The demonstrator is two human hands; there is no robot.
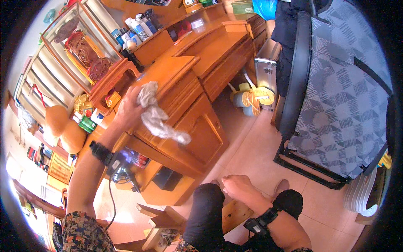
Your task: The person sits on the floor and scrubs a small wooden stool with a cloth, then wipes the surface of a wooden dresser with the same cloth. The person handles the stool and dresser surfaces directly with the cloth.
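Note:
My left hand [128, 105] grips a pale grey cloth [154, 121] at the corner of a brown wooden desk [163, 74]. The cloth hangs over the desk's front edge, and its lower end is blurred. Low in front of me, my right hand [237, 187] is curled between my knees, over a wooden stool or board [236, 215]; its fingers are turned from view, and no object shows in it. Both wrists wear black bands with small devices. A glass display case [85, 50] with a dark red carving and yellow tassels stands just beyond my left hand.
Bottles [137, 30] crowd the desk's back shelf. Beside my left forearm are a green container [87, 123] and a brown gourd [73, 137]. A black-framed folding bed or chair with patterned fabric [343, 94] stands at right. Below the desk sit a yellow wheeled item [255, 97] and a silver case [267, 69].

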